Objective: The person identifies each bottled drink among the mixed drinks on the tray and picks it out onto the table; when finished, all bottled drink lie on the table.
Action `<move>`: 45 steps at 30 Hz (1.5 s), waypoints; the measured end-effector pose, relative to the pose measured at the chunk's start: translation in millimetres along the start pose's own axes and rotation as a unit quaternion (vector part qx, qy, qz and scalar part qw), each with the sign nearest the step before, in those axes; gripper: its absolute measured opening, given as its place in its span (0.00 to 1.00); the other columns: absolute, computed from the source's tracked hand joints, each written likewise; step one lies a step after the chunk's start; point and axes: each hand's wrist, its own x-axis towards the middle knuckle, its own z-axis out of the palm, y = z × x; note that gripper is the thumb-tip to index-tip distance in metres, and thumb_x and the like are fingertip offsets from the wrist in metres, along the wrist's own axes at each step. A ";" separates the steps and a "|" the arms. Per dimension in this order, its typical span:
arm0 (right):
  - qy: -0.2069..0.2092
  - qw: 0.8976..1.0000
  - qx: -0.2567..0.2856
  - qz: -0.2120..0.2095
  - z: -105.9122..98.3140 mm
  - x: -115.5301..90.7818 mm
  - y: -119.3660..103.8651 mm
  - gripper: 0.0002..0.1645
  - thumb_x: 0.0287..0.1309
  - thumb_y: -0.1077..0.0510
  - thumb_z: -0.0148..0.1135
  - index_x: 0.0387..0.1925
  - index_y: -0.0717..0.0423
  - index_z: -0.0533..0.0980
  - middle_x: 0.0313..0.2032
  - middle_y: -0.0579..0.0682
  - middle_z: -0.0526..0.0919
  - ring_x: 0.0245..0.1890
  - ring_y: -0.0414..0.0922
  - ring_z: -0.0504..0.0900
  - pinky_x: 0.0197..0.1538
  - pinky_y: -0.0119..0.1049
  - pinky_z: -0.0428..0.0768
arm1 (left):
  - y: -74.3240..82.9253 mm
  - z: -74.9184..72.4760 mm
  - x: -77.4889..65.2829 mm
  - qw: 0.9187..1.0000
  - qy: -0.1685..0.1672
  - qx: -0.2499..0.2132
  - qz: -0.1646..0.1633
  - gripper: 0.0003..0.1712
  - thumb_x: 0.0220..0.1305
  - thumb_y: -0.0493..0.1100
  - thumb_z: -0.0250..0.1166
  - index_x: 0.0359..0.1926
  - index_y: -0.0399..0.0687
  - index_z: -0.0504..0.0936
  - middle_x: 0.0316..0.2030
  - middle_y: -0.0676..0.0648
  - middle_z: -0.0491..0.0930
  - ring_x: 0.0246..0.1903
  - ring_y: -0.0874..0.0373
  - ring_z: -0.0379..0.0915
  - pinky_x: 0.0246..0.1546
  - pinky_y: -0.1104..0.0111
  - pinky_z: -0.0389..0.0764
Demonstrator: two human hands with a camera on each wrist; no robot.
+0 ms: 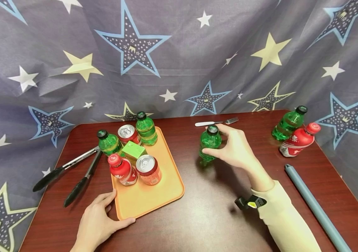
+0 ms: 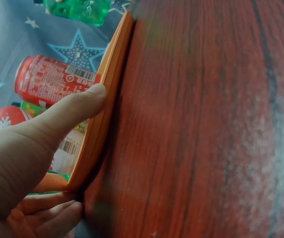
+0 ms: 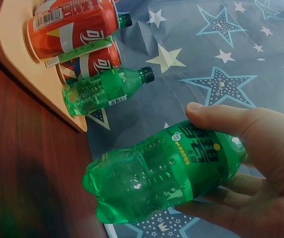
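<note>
Right hand [image 1: 237, 147] around green bottle [image 3: 152, 174] with dark label characters [image 3: 205, 145], left hand [image 1: 97, 217] around corner of orange tray [image 1: 145, 199].

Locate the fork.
In the head view, the fork lies right of centre near the table's back edge, just beyond the green bottle in the right hand.

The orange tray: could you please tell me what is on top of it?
On the orange tray are two green bottles, two red cans, a red bottle and a green box. The tray surface beneath them is covered, and in the head view the box's base is hidden.
</note>
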 end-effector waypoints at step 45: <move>0.100 0.986 -0.116 0.065 -48.7 -7.4 36.9 0.32 0.45 0.47 0.88 0.52 0.48 0.85 0.42 0.51 0.92 0.40 0.49 0.88 0.40 0.29 0.74 | -3.2 2.4 -1.0 1.000 0.000 -0.002 0.002 0.72 0.30 0.83 0.81 0.67 0.35 0.82 0.58 0.38 0.84 0.43 0.52 0.85 0.43 0.53 0.85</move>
